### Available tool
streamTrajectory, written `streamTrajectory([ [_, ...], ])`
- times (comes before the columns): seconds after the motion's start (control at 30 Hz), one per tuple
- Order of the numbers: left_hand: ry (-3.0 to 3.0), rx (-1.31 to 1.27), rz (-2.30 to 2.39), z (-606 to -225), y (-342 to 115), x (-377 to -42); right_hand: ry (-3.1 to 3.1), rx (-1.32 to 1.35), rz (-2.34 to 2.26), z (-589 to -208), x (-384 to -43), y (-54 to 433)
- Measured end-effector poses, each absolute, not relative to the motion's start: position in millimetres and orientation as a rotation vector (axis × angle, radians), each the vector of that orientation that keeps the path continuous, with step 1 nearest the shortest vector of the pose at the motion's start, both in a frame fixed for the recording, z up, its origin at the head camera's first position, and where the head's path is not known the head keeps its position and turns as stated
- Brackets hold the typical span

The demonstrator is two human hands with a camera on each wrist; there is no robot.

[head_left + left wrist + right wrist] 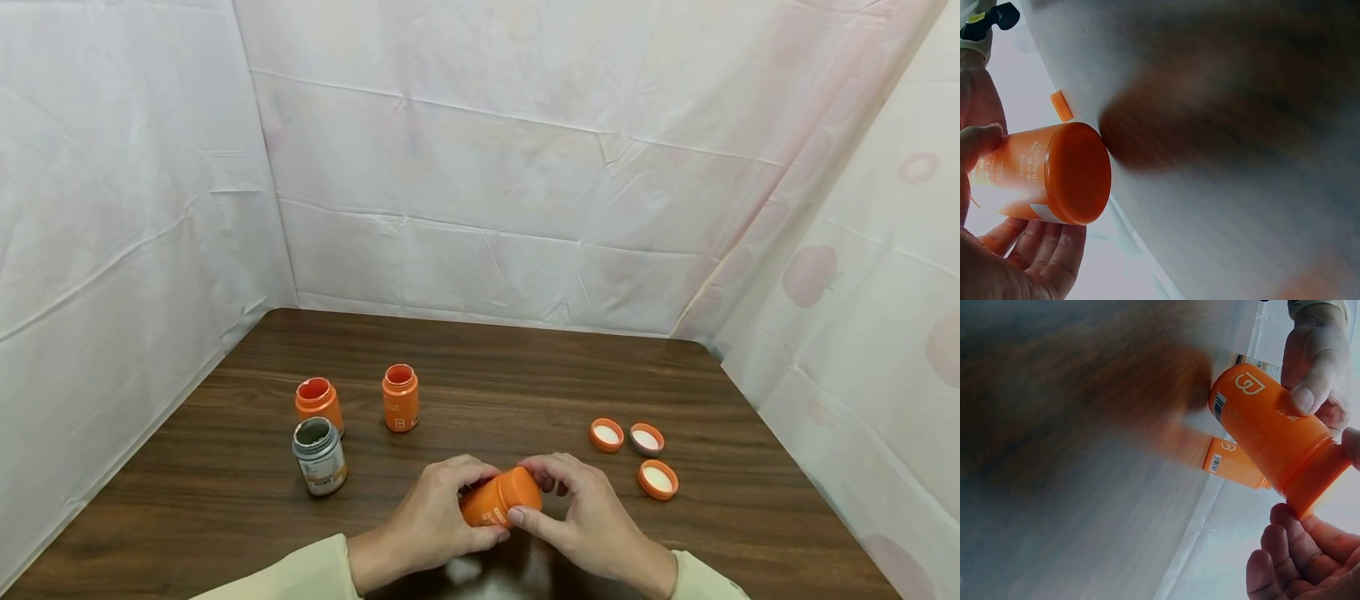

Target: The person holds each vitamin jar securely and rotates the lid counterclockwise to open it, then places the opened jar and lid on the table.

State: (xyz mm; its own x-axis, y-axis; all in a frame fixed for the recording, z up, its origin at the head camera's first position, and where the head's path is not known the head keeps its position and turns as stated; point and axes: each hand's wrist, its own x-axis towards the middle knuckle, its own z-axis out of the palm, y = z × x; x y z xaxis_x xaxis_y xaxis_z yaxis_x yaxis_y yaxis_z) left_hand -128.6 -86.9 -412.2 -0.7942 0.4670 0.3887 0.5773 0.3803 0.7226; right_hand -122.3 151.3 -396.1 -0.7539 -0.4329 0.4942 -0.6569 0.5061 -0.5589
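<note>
Over the near part of the table, my left hand [438,512] grips an orange plastic bottle [486,505] by its body. The bottle lies tilted, with its orange cap [520,490] in place and facing right. My right hand [581,517] holds that cap, thumb on the near side and fingers on the far side. In the right wrist view the cap [1315,481] sits between thumb and fingertips, and the bottle's body [1266,425] shows a white logo and barcode. The left wrist view shows the bottle's base [1082,174], with fingers underneath.
To the left stand two uncapped orange bottles, one at the back [401,400] and one [318,402] partly behind an uncapped grey bottle [321,458]. Three loose caps [658,480] lie liner-up at the right. White sheets [480,167] enclose the brown table [510,375].
</note>
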Motion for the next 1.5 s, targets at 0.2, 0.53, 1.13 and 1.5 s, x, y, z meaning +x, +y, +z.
streamTrajectory([
  [0.2,-2.514,-1.011,-1.327,-412,-88,-130,-2.470,0.900,1.089,-396,-123,151],
  [0.53,-2.571,-1.008,-1.269,-409,-87,-131,-2.464,0.941,1.102,-393,-122,150],
  [1.13,-2.687,-1.068,-1.342,-401,-90,-137,-2.410,1.233,1.078,-383,-126,157],
  [1.5,-2.671,-1.066,-1.310,-401,-90,-136,-2.390,1.295,1.056,-380,-128,157],
])
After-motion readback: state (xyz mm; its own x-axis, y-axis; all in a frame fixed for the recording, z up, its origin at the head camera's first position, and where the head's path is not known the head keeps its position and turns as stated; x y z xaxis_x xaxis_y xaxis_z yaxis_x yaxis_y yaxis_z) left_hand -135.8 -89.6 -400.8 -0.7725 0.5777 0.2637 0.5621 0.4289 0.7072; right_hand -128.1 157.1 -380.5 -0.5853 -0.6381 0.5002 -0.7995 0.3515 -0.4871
